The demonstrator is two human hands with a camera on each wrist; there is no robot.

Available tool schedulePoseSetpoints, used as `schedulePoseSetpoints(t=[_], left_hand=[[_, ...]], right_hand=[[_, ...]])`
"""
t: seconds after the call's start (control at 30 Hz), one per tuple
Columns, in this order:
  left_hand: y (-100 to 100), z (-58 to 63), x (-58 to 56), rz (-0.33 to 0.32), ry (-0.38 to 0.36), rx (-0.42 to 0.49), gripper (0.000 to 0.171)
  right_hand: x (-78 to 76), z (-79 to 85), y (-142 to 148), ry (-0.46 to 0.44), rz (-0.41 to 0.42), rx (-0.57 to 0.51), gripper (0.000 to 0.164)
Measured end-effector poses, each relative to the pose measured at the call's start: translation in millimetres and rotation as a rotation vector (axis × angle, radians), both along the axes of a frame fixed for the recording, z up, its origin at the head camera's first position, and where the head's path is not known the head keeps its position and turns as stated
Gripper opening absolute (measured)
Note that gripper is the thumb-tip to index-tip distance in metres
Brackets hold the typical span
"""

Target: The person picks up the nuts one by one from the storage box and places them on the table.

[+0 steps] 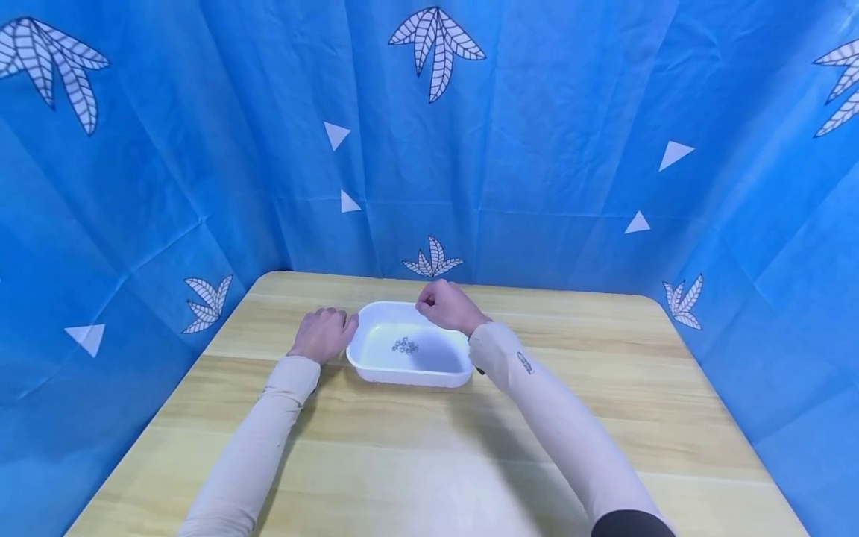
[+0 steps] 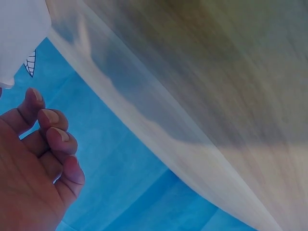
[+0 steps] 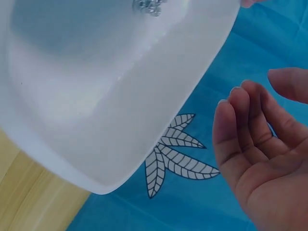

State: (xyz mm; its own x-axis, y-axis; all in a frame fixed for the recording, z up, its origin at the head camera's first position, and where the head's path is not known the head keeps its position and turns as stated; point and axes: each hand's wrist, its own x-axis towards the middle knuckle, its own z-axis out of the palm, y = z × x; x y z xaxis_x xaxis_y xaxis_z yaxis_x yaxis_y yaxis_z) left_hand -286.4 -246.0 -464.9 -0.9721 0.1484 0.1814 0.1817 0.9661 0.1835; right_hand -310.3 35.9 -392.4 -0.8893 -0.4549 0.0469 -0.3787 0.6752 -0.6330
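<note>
A white plastic basin (image 1: 409,378) with rounded corners sits on the wooden table. On its floor lies a cluster of small, clear, bead-like round pieces (image 3: 149,6). My left hand (image 1: 322,334) is beside the basin's left end, its thumb right at the rim. In the left wrist view the fingers (image 2: 61,139) are loosely bent, with nothing between them. Over the basin's far right rim is my right hand (image 1: 451,306). The right wrist view shows its fingers (image 3: 225,120) softly curled and the thumb apart from them, the palm holding nothing.
Wood-grained tabletop (image 1: 403,455) extends in front of the basin and to both sides. A blue curtain (image 1: 537,112) with white leaf and triangle prints hangs behind the table and along its left and right edges.
</note>
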Motion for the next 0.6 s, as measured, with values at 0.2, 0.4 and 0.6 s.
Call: schedulePoseSetpoints(t=[0.2,0.4,0.6], left_hand=[[0,-2.0,2.8,0.003,0.009,0.006,0.055],[1,-2.1,5.3,0.003,0.011,0.007,0.054],[3,-0.8,3.6,-0.002,0.009,0.001,0.055]], right_hand=[[-5.4,-5.6,-8,0.015,0.059,0.053,0.019],[-9.0,-10.6,-16,0.008,0.1,0.082,0.018],[-15.4,-21.2,-18,0.012,0.129,0.13,0.015]])
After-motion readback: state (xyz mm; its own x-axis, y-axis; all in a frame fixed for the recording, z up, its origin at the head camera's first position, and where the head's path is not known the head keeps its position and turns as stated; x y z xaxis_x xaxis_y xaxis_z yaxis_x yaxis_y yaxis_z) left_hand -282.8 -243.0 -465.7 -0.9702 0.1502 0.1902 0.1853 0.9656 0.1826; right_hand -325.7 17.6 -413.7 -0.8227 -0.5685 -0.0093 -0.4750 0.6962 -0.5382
